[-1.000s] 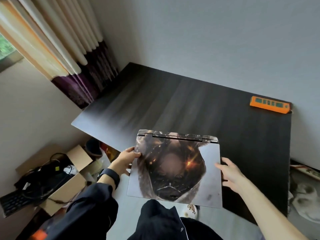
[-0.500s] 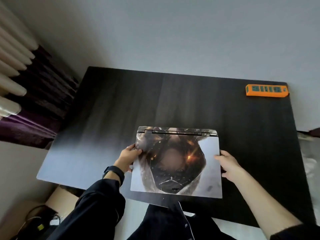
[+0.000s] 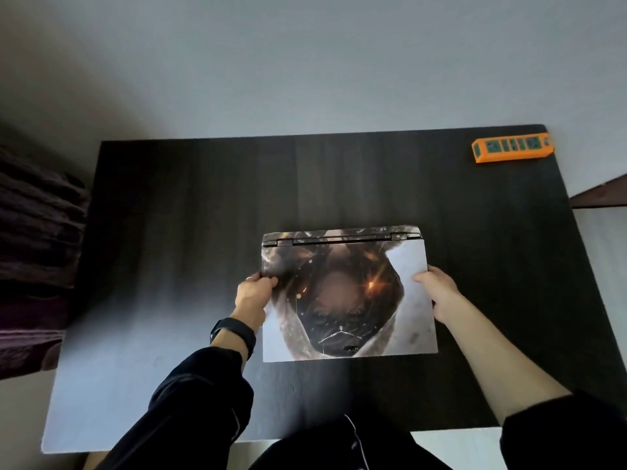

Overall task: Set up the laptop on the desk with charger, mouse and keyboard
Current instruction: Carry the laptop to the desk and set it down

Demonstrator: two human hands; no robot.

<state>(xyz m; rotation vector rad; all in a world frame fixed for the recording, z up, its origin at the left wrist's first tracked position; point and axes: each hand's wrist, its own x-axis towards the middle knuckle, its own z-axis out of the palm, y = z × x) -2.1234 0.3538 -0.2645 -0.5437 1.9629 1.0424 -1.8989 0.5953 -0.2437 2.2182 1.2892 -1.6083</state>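
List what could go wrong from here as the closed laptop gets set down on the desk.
1. The laptop is held only at its side edges by the left hand and right hand; it may slip and knock the dark desk.
2. It sits toward the desk's near edge, so it may need sliding back.
3. The orange power strip lies in the far right corner; the charger cable may have to stretch.
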